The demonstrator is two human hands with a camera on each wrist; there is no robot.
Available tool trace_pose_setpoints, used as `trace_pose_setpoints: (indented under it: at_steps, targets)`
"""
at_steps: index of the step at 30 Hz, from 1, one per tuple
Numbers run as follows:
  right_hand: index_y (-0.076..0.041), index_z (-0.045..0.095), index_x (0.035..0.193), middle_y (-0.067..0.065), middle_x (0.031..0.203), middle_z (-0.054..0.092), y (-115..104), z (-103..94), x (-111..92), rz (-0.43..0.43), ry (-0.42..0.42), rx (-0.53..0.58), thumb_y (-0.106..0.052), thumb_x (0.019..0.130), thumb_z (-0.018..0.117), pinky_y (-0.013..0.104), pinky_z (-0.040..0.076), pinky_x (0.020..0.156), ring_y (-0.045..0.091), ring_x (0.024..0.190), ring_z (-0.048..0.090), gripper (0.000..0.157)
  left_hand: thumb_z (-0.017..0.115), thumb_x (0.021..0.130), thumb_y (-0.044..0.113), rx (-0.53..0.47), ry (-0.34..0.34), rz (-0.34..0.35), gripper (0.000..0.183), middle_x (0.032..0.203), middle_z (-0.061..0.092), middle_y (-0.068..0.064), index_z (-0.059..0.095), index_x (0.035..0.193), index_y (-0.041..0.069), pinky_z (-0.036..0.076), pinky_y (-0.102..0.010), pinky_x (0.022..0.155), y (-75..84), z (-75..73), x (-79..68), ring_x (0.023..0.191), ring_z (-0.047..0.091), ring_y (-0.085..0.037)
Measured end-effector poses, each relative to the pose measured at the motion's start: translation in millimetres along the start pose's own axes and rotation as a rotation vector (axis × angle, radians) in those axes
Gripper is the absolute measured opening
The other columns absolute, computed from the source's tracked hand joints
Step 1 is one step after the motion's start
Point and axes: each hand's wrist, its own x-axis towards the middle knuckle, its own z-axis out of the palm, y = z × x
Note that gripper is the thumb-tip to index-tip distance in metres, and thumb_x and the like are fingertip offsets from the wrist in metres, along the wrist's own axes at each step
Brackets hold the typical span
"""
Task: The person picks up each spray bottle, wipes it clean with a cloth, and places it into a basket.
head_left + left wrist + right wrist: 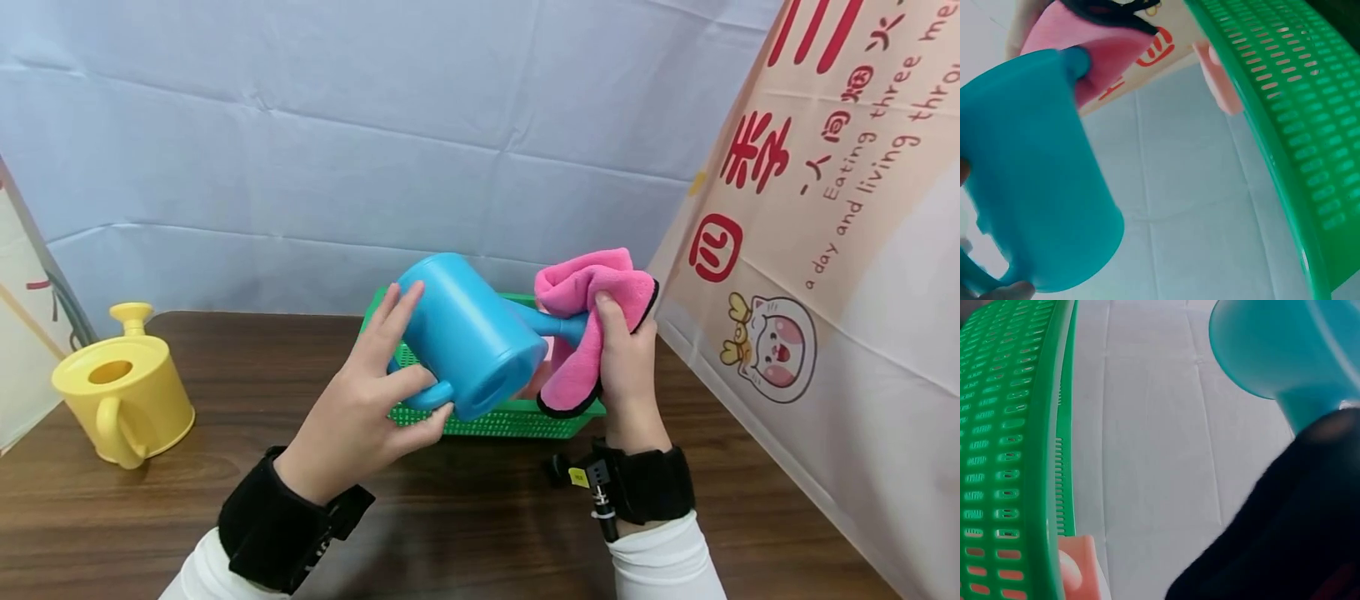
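A blue watering can is held tilted above the table, its spout pointing right. My left hand grips it by the handle, with some fingers resting along the can's body. At the spout, my right hand holds a pink cloth with black edging, folded around the spout's end. The left wrist view shows the can's body close up and the cloth against its spout. Dark, blurred material fills the lower right of the right wrist view, beside the blue can.
Behind and below the can stands a green perforated basket with a pale pink object in it. A yellow watering can stands at the left of the brown wooden table. A printed cloth hangs at the right.
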Motion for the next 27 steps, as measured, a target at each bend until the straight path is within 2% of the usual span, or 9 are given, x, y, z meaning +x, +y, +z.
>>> trace_pose_setpoints:
  at_steps: [5,8,11,13,15,19,21,24,27]
  targets:
    - [-0.002,0.051,0.088,0.013,0.086,0.054,1.0,1.9,2.2,-0.178,-0.011,0.126,-0.013,0.085,0.047,0.03,0.037,0.072,0.022,0.082,0.05,0.012,0.051,0.08,0.039,0.015,0.066,-0.067,0.031,0.137,0.017,-0.017,0.054,0.072,0.009,0.034,-0.048,0.085,3.3,-3.6,-0.4,0.124,0.01,-0.036]
    - [0.002,0.052,0.087,0.017,0.087,0.055,-0.5,2.1,3.2,-0.234,-0.049,0.186,-0.011,0.085,0.045,0.03,0.04,0.074,0.025,0.082,0.054,0.015,0.054,0.077,0.042,0.039,0.027,-0.128,0.032,0.139,0.011,-0.016,0.055,0.074,0.01,0.037,-0.046,0.083,4.6,-6.8,-1.4,0.124,0.011,-0.035]
    - [0.006,0.052,0.086,0.019,0.088,0.054,-5.2,2.3,2.5,-0.315,-0.072,0.18,-0.009,0.084,0.044,0.031,0.041,0.074,0.029,0.083,0.054,0.016,0.063,0.073,0.034,0.029,-0.037,-0.184,0.025,0.139,0.009,-0.015,0.054,0.072,0.011,0.04,-0.042,0.081,5.2,-6.8,-2.6,0.124,0.012,-0.033]
    - [0.011,0.053,0.086,0.023,0.09,0.054,-13.2,4.8,0.4,-0.383,-0.122,0.132,-0.007,0.083,0.045,0.033,0.042,0.076,0.034,0.086,0.053,0.019,0.068,0.069,0.027,0.028,-0.064,-0.2,0.021,0.139,0.009,-0.016,0.052,0.069,0.013,0.04,-0.041,0.082,4.8,-5.1,-3.2,0.124,0.013,-0.032]
    - [0.012,0.053,0.088,0.022,0.093,0.055,-22.1,8.5,-4.1,-0.495,-0.129,0.002,-0.005,0.083,0.047,0.033,0.039,0.08,0.032,0.092,0.051,0.019,0.07,0.066,0.022,0.05,-0.071,-0.192,0.023,0.139,0.009,-0.017,0.05,0.066,0.014,0.038,-0.043,0.084,4.3,-3.4,-3.0,0.125,0.009,-0.031]
    - [0.012,0.05,0.103,0.021,0.103,0.054,-41.1,17.2,-17.7,-0.661,-0.119,-0.286,-0.019,0.083,0.052,0.034,0.038,0.085,0.026,0.098,0.05,0.037,0.075,0.062,0.02,0.147,-0.042,-0.163,0.025,0.139,0.002,-0.017,0.052,0.065,0.012,0.033,-0.045,0.088,4.2,-1.2,-1.4,0.125,0.006,-0.032]
    - [0.012,0.048,0.106,0.021,0.105,0.053,-48.0,21.6,-24.8,-0.732,-0.127,-0.366,-0.028,0.082,0.053,0.033,0.039,0.085,0.024,0.096,0.051,0.047,0.077,0.059,0.021,0.185,-0.022,-0.158,0.025,0.139,0.0,-0.018,0.055,0.067,0.01,0.032,-0.046,0.088,4.0,-0.2,-1.0,0.125,0.005,-0.033]
    - [0.01,0.047,0.108,0.022,0.108,0.051,-54.2,32.0,-33.8,-0.822,-0.3,-0.417,-0.034,0.082,0.052,0.036,0.036,0.086,0.027,0.098,0.049,0.051,0.078,0.057,0.021,0.211,-0.007,-0.153,0.027,0.138,0.004,-0.02,0.058,0.069,0.009,0.033,-0.047,0.087,2.7,3.1,-1.7,0.125,0.008,-0.035]
    - [0.003,0.044,0.117,0.018,0.119,0.044,-51.0,45.0,-41.7,-0.891,-0.493,-0.562,-0.038,0.083,0.049,0.041,0.029,0.091,0.03,0.109,0.04,0.053,0.079,0.056,0.024,0.222,-0.009,-0.136,0.031,0.137,0.009,-0.022,0.061,0.076,0.008,0.034,-0.047,0.085,-0.1,8.6,-3.9,0.123,0.012,-0.037]
